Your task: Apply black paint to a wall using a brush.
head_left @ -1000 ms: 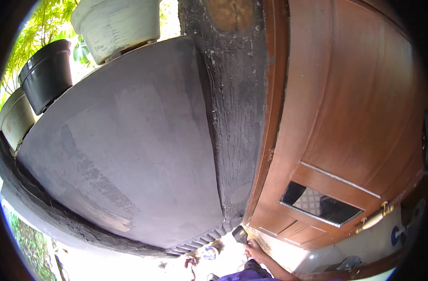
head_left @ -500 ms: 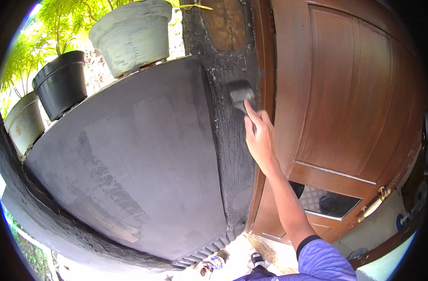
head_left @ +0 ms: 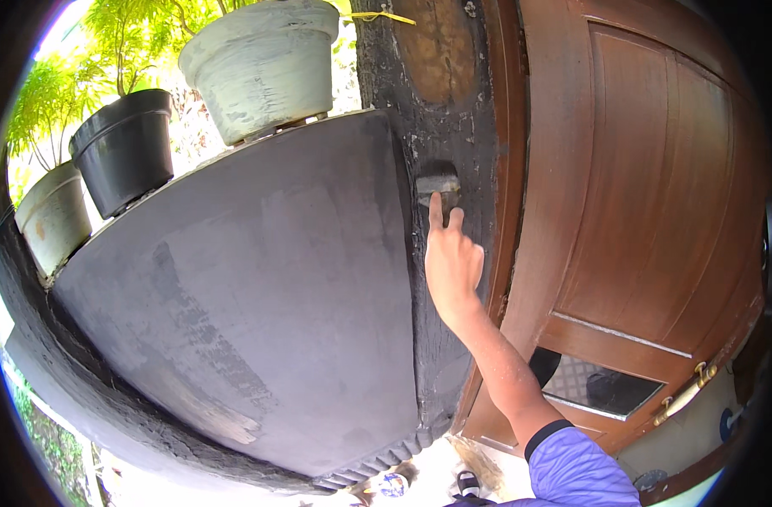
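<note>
Grips a wide brush [head_left: 442, 185] in the right hand [head_left: 455, 260], with closed fingers and the index laid straight toward the bristles [head_left: 438, 167]. Holds it upright at the rough, blackish post [head_left: 449, 131], between a grey wall [head_left: 310, 253] and a brown door frame [head_left: 513, 144]. Cannot tell about the left hand, out of view. Faces, leftward, a dark streak [head_left: 213, 342] on the wall and three pots [head_left: 263, 80] atop it, near green plants [head_left: 124, 42]. Has, rightward, a wooden door [head_left: 639, 194] with a low window [head_left: 601, 384] and brass handle [head_left: 687, 395].
</note>
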The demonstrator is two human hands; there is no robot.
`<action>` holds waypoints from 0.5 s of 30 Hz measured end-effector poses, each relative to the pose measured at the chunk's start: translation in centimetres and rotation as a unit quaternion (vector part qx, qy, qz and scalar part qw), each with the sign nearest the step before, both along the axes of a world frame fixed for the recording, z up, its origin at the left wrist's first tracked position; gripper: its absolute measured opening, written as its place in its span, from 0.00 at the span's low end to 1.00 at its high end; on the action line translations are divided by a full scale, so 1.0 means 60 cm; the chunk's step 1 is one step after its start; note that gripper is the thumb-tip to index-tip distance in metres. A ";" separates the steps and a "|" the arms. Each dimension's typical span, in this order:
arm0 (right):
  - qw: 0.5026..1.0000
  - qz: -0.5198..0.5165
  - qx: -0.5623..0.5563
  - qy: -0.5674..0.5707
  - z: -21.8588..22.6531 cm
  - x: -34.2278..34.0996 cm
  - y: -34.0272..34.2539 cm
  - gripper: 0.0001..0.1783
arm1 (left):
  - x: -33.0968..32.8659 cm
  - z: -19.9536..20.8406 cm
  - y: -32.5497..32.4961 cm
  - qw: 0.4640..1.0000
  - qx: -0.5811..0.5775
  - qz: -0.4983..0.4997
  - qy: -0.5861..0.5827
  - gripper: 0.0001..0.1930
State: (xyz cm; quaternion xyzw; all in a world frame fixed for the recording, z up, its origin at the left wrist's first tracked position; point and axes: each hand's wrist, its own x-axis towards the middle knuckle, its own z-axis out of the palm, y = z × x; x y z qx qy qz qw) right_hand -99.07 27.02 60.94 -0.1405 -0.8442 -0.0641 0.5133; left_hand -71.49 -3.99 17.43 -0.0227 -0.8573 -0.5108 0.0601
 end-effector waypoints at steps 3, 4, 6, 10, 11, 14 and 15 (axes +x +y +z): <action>0.999 -0.020 0.030 -0.024 -0.034 0.008 0.004 0.28 | -0.025 -0.021 -0.004 0.998 0.028 -0.027 -0.056 0.15; 0.999 -0.027 0.032 -0.028 -0.054 0.016 0.008 0.28 | -0.031 -0.012 0.009 0.997 0.030 -0.033 -0.060 0.15; 0.992 -0.027 0.032 -0.115 -0.103 0.036 0.009 0.28 | -0.052 0.026 0.034 0.998 0.027 -0.041 -0.035 0.17; 0.961 0.090 -0.039 -0.257 -0.239 0.074 0.029 0.31 | -0.055 0.044 0.061 0.997 -0.004 -0.038 -0.072 0.20; 0.951 0.145 -0.098 -0.256 -0.267 0.090 0.043 0.30 | -0.052 0.022 0.063 0.999 -0.002 -0.030 -0.039 0.19; 0.876 0.193 -0.303 -0.322 -0.404 0.127 0.119 0.24 | -0.058 -0.028 0.069 0.997 0.038 -0.043 -0.047 0.20; 0.855 0.182 -0.333 -0.354 -0.439 0.152 0.131 0.22 | -0.053 -0.025 0.070 0.997 0.037 -0.041 -0.049 0.20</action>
